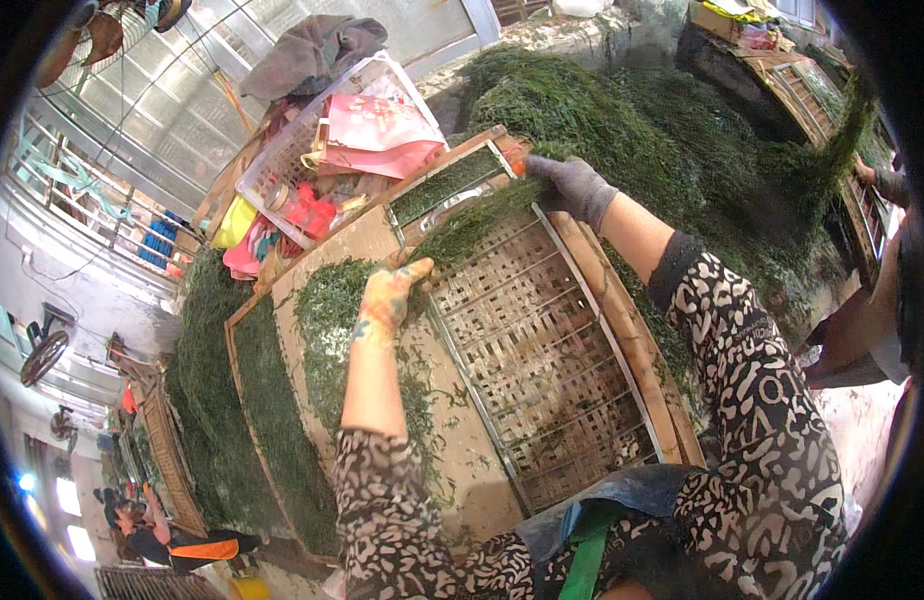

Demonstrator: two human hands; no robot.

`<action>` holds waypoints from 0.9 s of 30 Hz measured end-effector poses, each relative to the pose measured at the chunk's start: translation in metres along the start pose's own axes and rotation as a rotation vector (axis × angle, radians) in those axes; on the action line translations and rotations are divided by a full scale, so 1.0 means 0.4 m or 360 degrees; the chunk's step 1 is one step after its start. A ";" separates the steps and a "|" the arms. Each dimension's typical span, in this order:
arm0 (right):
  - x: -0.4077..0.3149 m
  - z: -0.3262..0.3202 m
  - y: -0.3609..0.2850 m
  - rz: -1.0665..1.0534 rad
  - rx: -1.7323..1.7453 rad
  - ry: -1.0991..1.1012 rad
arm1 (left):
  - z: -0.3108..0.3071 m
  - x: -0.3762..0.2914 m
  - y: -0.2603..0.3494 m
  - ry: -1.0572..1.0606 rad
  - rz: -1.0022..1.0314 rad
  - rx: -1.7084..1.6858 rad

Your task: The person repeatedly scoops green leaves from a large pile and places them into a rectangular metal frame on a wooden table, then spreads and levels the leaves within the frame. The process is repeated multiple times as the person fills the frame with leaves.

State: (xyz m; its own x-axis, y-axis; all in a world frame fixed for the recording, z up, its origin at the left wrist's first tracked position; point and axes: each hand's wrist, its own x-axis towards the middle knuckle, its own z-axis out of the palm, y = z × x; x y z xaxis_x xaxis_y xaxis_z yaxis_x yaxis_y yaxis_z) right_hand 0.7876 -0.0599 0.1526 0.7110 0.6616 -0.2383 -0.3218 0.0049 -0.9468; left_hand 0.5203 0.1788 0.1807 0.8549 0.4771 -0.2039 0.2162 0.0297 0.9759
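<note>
My left hand (391,296), in a stained yellow work glove, grips the left end of a bundle of thin green plant strands (481,225). The other end is in my right hand (574,187), which wears a grey glove. Between the two hands the bundle spans the far end of a woven bamboo screen (537,352) in a metal frame. Beneath the screen lies a wooden board (462,442). Beside my left wrist, loose cut green bits (327,307) are scattered on that board. Just past the bundle sits a narrow metal-edged frame (454,184) with green strands in it.
A large heap of green strands (582,105) rises at the far right; another heap (214,405) lies left of the board. A plastic basket (282,161) with pink bags stands beyond. One person's gloved hand (891,186) is at the right edge; another person (143,525) is far left.
</note>
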 end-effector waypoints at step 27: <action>-0.008 0.255 0.006 -0.0371 -0.2762 -0.0081 | 0.265 0.049 -0.197 0.0580 0.0301 0.2109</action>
State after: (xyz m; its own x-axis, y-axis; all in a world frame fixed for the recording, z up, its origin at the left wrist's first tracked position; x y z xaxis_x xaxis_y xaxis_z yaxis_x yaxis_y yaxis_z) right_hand 0.7207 0.0144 0.1731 0.6116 0.7846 -0.1016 0.7811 -0.6193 -0.0800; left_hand 0.5701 0.0928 0.0915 0.7953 0.5865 0.1534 0.5692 -0.8095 0.1436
